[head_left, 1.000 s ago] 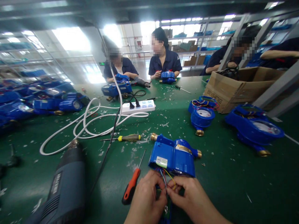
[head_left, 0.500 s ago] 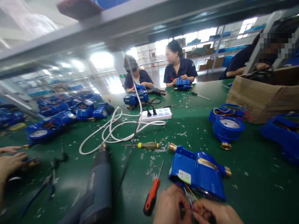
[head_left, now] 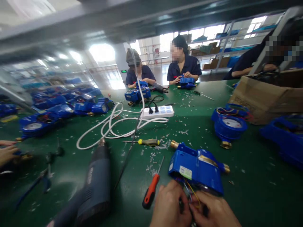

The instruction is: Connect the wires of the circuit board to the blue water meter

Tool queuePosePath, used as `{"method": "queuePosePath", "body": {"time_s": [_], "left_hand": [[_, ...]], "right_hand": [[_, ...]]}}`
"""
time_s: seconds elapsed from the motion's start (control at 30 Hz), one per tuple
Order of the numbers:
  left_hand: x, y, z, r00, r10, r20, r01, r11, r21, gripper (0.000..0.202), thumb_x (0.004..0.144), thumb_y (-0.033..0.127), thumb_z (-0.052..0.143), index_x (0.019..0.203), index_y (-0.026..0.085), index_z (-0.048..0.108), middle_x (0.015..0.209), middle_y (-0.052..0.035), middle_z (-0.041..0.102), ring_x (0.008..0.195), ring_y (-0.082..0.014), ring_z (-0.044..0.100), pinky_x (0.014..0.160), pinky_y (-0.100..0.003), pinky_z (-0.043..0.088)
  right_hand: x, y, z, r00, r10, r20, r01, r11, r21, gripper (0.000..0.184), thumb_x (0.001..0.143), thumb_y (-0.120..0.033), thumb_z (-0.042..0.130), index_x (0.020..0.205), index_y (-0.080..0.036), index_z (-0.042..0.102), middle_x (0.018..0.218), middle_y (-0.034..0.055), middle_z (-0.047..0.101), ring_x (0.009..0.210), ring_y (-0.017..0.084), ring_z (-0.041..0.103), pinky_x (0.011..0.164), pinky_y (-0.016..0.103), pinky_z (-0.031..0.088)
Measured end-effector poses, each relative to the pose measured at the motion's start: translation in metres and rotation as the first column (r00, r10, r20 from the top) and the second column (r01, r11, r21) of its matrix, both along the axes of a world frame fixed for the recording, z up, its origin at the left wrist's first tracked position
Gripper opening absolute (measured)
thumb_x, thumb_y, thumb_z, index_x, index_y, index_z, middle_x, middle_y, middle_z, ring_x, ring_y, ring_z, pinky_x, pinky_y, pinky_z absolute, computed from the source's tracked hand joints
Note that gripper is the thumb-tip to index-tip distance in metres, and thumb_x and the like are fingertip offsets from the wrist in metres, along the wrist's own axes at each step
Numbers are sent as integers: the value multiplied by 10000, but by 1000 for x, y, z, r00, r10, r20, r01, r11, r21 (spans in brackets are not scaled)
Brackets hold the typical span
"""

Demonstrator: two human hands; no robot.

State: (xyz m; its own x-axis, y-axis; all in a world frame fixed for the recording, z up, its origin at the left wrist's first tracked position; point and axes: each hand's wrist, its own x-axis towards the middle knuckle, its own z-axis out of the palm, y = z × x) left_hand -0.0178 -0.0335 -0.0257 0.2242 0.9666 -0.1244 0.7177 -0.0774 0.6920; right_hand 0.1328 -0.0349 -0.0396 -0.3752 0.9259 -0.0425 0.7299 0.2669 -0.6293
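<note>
A blue water meter (head_left: 199,171) with brass pipe ends lies on its side in front of me, a pale label on its housing. Thin wires (head_left: 193,191), one of them yellow, come out of its near edge. My left hand (head_left: 169,205) is closed with its fingertips pinching these wires. From the other side, my right hand (head_left: 214,208) pinches them too, its fingers almost touching the left ones. The wire ends are hidden between the fingers. An orange-and-black screwdriver (head_left: 151,190) lies just left of my left hand.
A grey heat gun (head_left: 96,183), pliers (head_left: 44,179) and a yellow-handled screwdriver (head_left: 149,142) lie leftward. Behind are a white power strip (head_left: 158,112) and its looped cable. More meters (head_left: 229,126) and a cardboard box (head_left: 267,97) stand right. Co-workers sit opposite; another person's hand (head_left: 8,154) shows left.
The view has shifted a little, so the table's near things appear slightly higher and farther left. Both hands stay closed at the wires, with the fingers brought a bit closer together.
</note>
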Motion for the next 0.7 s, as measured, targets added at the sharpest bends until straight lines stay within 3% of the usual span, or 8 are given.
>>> {"method": "queuePosePath", "body": {"time_s": [0.13, 0.43, 0.7], "left_hand": [[-6, -1, 10, 996, -37, 85, 38, 999, -5, 152, 661, 56, 460, 650, 172, 556, 788, -56, 592, 747, -193, 541, 627, -279, 380], [-2, 2, 21, 994, -41, 98, 46, 998, -47, 158, 651, 35, 459, 628, 157, 556, 762, -37, 584, 707, -160, 529, 610, -244, 363], [-6, 2, 20, 991, -44, 123, 53, 996, -73, 143, 668, 64, 456, 620, 161, 549, 708, -1, 553, 626, -117, 469, 563, -220, 324]], "right_hand": [[-10, -1, 12, 997, -65, -39, 66, 997, 36, 144, 675, -47, 513, 617, -166, 571, 563, -4, 595, 501, 123, 551, 474, 203, 363], [-14, -1, 11, 991, -118, -58, 120, 992, 39, 174, 583, 16, 520, 548, -155, 519, 488, -52, 472, 451, 88, 445, 453, 189, 288], [-17, -4, 17, 983, -156, -102, 156, 988, -8, 183, 566, 27, 506, 579, -150, 550, 484, -62, 471, 427, 77, 456, 420, 159, 297]]}}
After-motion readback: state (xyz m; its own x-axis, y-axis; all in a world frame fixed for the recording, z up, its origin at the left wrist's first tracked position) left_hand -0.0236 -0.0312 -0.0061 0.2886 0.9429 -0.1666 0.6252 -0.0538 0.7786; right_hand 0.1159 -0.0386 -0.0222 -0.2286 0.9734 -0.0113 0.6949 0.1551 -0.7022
